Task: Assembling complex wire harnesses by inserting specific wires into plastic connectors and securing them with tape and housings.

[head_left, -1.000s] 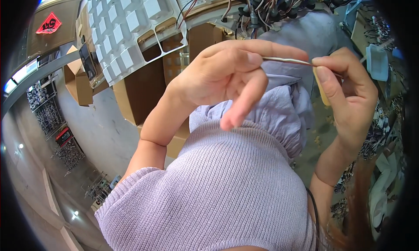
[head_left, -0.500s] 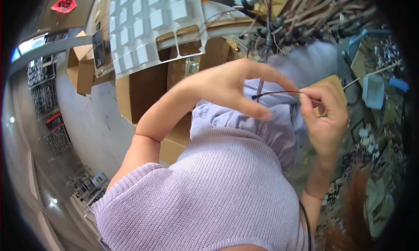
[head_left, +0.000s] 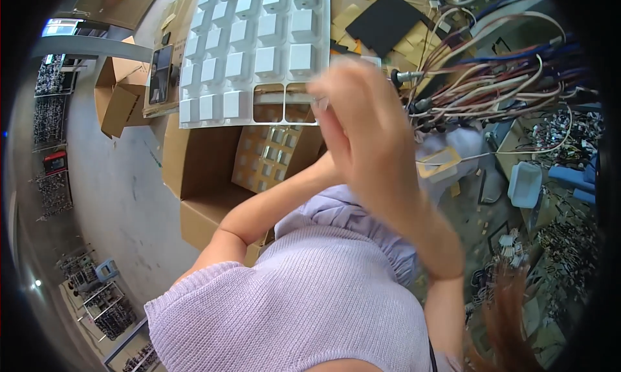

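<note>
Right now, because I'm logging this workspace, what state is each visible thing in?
Right hand, raised, blurred, grip unclear
Left hand, mostly hidden behind the right, grip unclear
Wires, bunched, many curving loosely
White tray, two cells open at its lower edge
Large cardboard box, open
Smaller cardboard box, open
Blue tub, open-topped

right hand [head_left: 375,129] has swung up and leftward; now crosses before left wrist [head_left: 325,170]
</note>
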A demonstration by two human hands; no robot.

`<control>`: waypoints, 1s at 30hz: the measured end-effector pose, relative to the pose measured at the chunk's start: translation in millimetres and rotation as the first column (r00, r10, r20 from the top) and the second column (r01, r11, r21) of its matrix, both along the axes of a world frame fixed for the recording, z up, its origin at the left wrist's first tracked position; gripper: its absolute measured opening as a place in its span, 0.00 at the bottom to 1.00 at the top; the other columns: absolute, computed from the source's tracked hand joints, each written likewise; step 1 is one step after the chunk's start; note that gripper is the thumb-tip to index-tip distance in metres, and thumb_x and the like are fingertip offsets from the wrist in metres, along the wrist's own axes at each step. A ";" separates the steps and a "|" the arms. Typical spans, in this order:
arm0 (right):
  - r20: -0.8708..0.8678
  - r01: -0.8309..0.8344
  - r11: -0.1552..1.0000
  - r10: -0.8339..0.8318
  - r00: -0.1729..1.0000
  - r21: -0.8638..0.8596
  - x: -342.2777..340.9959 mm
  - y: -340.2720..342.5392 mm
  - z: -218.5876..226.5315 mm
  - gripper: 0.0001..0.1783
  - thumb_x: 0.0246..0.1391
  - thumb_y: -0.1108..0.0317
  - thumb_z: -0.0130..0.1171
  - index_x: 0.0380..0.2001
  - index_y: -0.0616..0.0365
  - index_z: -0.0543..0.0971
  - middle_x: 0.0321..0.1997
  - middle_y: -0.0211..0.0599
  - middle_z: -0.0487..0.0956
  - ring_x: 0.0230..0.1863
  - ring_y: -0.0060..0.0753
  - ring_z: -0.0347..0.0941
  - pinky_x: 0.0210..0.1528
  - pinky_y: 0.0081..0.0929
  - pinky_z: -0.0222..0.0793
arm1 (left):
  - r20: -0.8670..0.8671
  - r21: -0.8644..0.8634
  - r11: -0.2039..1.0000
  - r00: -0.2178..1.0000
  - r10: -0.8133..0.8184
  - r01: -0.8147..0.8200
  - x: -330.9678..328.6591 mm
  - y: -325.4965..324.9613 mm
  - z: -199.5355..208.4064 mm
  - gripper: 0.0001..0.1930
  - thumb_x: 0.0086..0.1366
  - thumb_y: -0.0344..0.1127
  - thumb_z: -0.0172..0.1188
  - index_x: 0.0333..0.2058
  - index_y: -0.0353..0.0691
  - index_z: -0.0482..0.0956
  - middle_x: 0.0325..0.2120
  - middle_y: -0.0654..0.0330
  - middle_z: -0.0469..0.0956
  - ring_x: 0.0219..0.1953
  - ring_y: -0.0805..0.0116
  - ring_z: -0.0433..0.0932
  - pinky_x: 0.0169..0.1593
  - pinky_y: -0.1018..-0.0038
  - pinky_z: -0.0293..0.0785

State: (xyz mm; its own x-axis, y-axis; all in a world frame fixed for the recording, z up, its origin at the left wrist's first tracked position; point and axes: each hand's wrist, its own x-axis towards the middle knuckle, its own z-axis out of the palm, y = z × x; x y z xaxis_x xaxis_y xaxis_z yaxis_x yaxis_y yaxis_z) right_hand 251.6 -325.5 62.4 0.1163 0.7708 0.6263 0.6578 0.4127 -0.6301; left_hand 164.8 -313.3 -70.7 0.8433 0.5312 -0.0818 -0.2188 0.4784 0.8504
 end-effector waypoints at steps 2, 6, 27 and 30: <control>0.121 0.083 0.992 -0.072 0.990 -0.095 32.4 70.9 -12.7 0.04 0.49 0.74 0.59 0.30 0.57 0.75 0.35 0.42 0.77 0.36 0.50 0.74 0.37 0.40 0.70 | -0.259 0.262 0.959 0.965 -0.036 0.106 6.5 -0.3 23.4 0.08 0.62 0.32 0.62 0.36 0.34 0.79 0.32 0.61 0.80 0.38 0.76 0.77 0.45 0.75 0.73; 0.423 0.353 0.842 -0.168 0.891 -0.409 117.2 171.5 -65.9 0.05 0.46 0.70 0.62 0.29 0.57 0.80 0.32 0.44 0.81 0.38 0.49 0.78 0.40 0.41 0.72 | -0.218 0.071 0.984 0.965 -0.143 0.162 18.5 -8.9 20.5 0.05 0.62 0.30 0.62 0.33 0.34 0.79 0.26 0.63 0.80 0.31 0.78 0.77 0.38 0.80 0.73; 0.757 0.155 0.904 0.227 0.613 -0.398 98.9 199.1 -86.2 0.09 0.47 0.75 0.51 0.25 0.63 0.82 0.28 0.50 0.80 0.35 0.47 0.80 0.36 0.35 0.77 | -0.072 -0.268 0.906 0.931 -0.359 0.328 37.6 0.6 -4.7 0.05 0.62 0.28 0.62 0.34 0.33 0.80 0.30 0.65 0.80 0.35 0.80 0.78 0.44 0.81 0.74; 0.747 0.168 0.860 0.301 0.593 -0.481 103.3 192.5 -80.4 0.07 0.46 0.75 0.52 0.23 0.62 0.81 0.29 0.49 0.79 0.34 0.47 0.80 0.35 0.36 0.77 | -0.095 -0.254 0.898 0.915 -0.393 0.359 37.7 4.2 -2.3 0.05 0.62 0.28 0.62 0.34 0.33 0.80 0.29 0.65 0.80 0.35 0.80 0.77 0.44 0.80 0.74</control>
State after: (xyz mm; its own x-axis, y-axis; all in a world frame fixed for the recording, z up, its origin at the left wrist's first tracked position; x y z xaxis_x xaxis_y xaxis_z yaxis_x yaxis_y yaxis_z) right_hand 355.0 -133.0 -18.0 -0.2944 0.9557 0.0039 0.9557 0.2944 0.0032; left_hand 202.5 -309.1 -73.1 0.9470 0.1298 -0.2938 0.1289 0.6843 0.7177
